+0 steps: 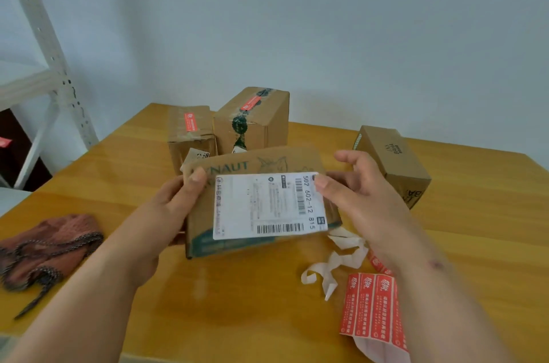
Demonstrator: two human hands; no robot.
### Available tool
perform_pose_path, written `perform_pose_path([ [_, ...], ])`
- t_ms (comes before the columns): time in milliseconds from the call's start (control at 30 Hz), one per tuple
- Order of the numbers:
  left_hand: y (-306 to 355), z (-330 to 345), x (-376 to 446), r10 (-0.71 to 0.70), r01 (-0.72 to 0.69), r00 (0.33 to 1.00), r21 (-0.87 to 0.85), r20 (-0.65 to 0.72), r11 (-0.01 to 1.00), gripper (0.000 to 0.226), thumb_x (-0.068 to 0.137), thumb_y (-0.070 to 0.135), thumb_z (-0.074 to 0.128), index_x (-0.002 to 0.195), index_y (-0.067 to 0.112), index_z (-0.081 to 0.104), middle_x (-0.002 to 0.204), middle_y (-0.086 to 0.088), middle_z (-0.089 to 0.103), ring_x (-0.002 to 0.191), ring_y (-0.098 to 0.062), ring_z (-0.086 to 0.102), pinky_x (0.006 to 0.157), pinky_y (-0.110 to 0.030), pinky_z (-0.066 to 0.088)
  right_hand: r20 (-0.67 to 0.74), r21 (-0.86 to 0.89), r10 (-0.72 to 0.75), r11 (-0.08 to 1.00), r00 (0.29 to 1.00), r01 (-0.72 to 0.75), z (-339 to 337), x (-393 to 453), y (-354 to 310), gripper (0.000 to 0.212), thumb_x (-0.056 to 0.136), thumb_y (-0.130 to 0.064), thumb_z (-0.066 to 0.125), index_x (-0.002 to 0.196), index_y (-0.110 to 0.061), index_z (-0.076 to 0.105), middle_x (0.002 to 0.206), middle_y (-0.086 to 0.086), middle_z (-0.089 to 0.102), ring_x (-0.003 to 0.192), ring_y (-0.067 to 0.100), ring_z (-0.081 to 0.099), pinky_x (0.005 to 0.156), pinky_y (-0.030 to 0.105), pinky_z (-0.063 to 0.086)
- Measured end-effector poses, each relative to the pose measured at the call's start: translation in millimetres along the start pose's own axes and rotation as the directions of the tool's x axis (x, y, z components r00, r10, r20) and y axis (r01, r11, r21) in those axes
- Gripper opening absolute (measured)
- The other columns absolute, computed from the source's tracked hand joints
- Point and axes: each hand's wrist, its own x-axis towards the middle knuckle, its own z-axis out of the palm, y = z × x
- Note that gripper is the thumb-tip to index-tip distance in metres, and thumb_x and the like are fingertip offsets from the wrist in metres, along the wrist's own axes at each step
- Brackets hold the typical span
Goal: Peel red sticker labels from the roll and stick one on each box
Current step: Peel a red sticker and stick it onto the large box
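Both hands hold a flat cardboard box tilted up over the table, its white shipping label facing me. My left hand grips its left edge. My right hand grips its right edge, thumb on the label's corner. The strip of red sticker labels lies on the table at the front right, under my right forearm. At the back stand two boxes, a small box and a taller box, each with a red sticker on top. A fourth box at the right shows no sticker.
Curled white backing paper lies beside the sticker strip. A brown pouch with a dark chain rests at the table's left edge. A white metal shelf frame stands at the left. The wooden table meets a pale wall behind.
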Motion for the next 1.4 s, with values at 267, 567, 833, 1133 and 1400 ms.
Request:
perform_pose_path([
  [267,-1,-12,0,-0.175,0.176,0.984,-0.061,0.021,0.983,0.091,0.07,0.085,0.025,0.117,0.017,0.062,0.114,-0.009,0.068,0.076,-0.036,0.063,0.072,-0.047,0.051,0.059,0.08,-0.019,0.997,0.998,0.014,-1,-5,9,0.047,0.08,-0.034,0.071,0.122,-0.041,0.052,0.116,-0.016,0.062,0.108,0.007,0.06,0.088,0.036,0.053],
  [567,7,2,-1,-0.039,0.067,0.995,0.333,-0.091,0.941,0.058,0.089,0.068,0.028,0.099,0.021,0.061,0.092,-0.003,0.069,0.053,-0.019,0.057,0.057,-0.029,0.039,-0.078,-0.157,0.081,0.983,0.994,-0.093,18,8,9,0.045,0.096,-0.037,0.048,0.139,-0.034,0.033,0.124,-0.014,0.053,0.093,0.003,0.052,0.063,0.015,0.039],
  [833,5,11,14,0.155,-0.023,0.948,0.426,-0.278,0.905,0.039,0.096,0.052,0.043,0.089,0.017,0.058,0.067,-0.005,0.062,0.057,-0.022,0.054,0.057,-0.032,0.043,-0.061,-0.308,0.044,0.949,0.997,-0.06,11,9,7,0.042,0.097,-0.039,0.046,0.137,-0.031,0.038,0.137,-0.012,0.047,0.111,0.006,0.048,0.084,0.023,0.037],
  [1133,25,40,-15,0.644,-0.335,0.701,0.656,-0.307,0.677,0.017,0.091,0.033,0.058,0.107,0.028,0.057,0.096,0.009,0.053,0.082,-0.011,0.048,0.065,-0.029,0.035,-0.103,-0.504,-0.031,0.863,0.994,-0.025,-20,-22,15,0.022,0.094,-0.039,0.05,0.115,-0.034,0.057,0.095,-0.026,0.054,0.082,-0.011,0.05,0.064,0.009,0.037],
  [1400,24,94,-54,0.688,-0.575,0.723,0.502,-0.057,0.646,0.014,0.084,0.032,0.057,0.095,0.041,0.057,0.079,0.018,0.056,0.085,0.002,0.054,0.059,-0.011,0.045,0.022,-0.719,0.156,0.689,0.987,-0.093,-16,-54,42,0.025,0.091,-0.042,0.05,0.112,-0.029,0.054,0.111,-0.008,0.052,0.097,0.013,0.053,0.077,0.028,0.049],
])
